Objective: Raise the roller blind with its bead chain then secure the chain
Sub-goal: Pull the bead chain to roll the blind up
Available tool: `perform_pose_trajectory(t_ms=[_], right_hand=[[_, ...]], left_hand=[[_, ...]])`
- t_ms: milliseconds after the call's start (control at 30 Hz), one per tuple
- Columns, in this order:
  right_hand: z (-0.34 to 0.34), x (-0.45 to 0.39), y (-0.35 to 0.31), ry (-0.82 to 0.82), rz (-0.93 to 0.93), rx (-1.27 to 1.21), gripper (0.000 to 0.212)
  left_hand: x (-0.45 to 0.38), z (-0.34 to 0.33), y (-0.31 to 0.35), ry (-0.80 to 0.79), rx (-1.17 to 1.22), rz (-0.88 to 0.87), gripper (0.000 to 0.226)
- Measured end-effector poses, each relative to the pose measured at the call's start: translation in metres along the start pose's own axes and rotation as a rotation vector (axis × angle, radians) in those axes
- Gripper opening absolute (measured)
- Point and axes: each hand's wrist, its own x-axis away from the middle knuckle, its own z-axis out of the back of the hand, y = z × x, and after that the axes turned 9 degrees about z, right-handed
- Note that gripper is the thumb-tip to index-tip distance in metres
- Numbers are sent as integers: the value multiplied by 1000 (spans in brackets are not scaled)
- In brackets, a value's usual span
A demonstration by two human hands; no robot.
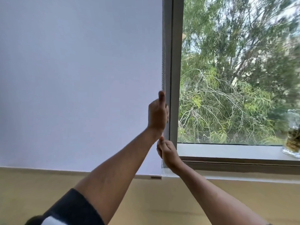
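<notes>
Your left hand [157, 113] grip clenched on bead chain [163, 65], right hand [168, 152] grip pinching it below, roller blind [78, 82] fully lowered

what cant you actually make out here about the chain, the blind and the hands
- Bead chain: head view, thin and blurred; below, the left hand and right hand cover it.
- Grip: fingers curl away from the camera.
- Chain hook or cleat: none visible.
- Roller blind: its top is cut off by the upper edge.

You see a matt, smooth cloth roller blind [78, 78], a smooth grey metal-looking window frame [176, 70], and a glossy glass vase [293, 135] at right.
</notes>
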Motion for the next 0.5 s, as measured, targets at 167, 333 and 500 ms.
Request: perform_pose_trajectory(t_ms=[167,333,500], right_hand=[[18,2,13,-135,-123,25,59],[37,-24,-25,-27,-38,67,49],[39,-75,-121,-23,51,-155,49]], left_hand=[[5,15,-29,-55,24,58,60],[1,23,-42,-66,61,90,58],[18,27,-68,-82,-18,110,58]])
